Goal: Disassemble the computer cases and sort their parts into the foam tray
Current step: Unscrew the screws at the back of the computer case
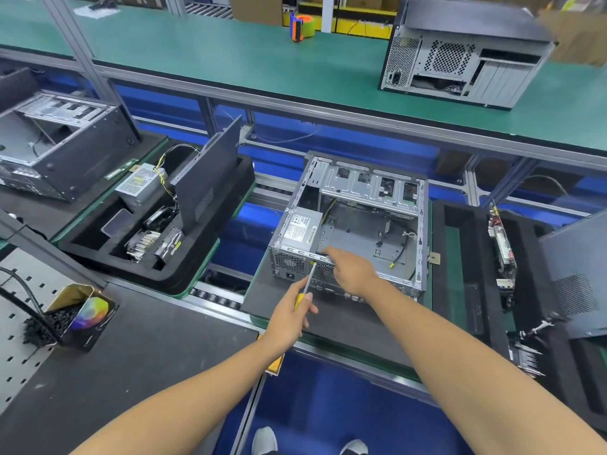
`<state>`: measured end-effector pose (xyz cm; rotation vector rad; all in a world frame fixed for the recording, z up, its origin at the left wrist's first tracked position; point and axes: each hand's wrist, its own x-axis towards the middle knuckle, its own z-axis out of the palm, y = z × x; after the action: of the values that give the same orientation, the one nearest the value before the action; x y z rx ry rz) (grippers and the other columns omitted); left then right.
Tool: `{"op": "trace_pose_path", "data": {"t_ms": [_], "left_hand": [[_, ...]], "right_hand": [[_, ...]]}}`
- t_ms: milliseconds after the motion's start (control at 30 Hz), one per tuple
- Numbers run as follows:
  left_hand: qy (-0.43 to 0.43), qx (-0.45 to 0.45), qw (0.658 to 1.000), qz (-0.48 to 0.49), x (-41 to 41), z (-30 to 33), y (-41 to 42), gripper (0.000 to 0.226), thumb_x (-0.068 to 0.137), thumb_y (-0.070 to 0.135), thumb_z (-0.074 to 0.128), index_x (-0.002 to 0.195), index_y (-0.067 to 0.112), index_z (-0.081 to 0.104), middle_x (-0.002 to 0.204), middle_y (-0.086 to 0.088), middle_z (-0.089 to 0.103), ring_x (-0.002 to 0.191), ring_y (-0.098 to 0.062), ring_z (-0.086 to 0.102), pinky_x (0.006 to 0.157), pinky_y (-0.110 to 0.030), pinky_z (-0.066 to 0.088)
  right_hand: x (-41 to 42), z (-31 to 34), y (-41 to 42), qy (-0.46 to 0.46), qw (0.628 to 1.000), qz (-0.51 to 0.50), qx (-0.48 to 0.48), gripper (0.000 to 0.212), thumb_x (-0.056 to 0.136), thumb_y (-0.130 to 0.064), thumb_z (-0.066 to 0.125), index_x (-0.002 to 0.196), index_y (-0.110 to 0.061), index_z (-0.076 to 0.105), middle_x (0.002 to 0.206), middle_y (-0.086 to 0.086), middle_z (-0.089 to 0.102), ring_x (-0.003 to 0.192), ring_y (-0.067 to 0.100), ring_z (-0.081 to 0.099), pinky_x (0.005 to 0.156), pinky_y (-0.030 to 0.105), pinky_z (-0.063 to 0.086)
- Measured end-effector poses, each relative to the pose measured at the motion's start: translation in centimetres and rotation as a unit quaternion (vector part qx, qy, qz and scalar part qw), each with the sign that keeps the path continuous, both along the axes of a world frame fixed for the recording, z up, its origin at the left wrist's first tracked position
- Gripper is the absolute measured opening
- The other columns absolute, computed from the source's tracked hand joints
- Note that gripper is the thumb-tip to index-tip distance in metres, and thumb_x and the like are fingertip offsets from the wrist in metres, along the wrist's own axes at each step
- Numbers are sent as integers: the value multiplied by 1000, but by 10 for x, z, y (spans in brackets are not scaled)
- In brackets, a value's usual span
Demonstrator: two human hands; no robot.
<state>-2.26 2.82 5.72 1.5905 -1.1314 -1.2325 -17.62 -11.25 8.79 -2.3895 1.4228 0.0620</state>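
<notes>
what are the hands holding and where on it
The left hand grips a screwdriver by its yellow handle, tip at the open computer case. The right hand rests on the case's rear edge; a grip cannot be told.

At 12 o'clock, an orange-and-green tape dispenser [301, 26] stands upright on the green bench top [230, 57], which crosses the upper field. Behind it, at 12 to 1 o'clock, cardboard boxes [256, 8] sit beyond the bench edge. Aluminium frame posts [77, 44] rise at 11 o'clock. Blue panels [157, 100] line the space beneath the bench. At 8 o'clock, an open carton [82, 311] holding small black pieces rests on a dark mat [141, 349], beside a white perforated board [19, 326]; a black cable [23, 292] runs into the carton. At 6 o'clock, two shoes [264, 440] show on the blue floor [312, 405].
</notes>
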Motion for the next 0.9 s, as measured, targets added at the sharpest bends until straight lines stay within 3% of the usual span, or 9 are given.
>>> {"op": "trace_pose_path", "data": {"t_ms": [533, 900], "left_hand": [[-22, 0, 1000, -16, 5, -2, -1, 39, 110, 29, 45, 148, 38, 44, 90, -1, 72, 61, -14, 57, 53, -26, 46], [3, 12, 1000, 2, 2, -2, -5, 37, 110, 26, 46, 145, 37, 46, 88, -3, 70, 59, -15, 54, 47, -31, 42]], "right_hand": [[-1, -1, -1, -9, 1000, 4, -3, 55, 96, -7, 38, 146, -29, 39, 137, 5, 58, 115, 33, 58, 91, 45, 49], [-1, -2, -1, -11, 1000, 5, -7, 54, 97, -7, 38, 146, -29, 40, 138, 5, 58, 117, 32, 57, 91, 44, 48]]}}
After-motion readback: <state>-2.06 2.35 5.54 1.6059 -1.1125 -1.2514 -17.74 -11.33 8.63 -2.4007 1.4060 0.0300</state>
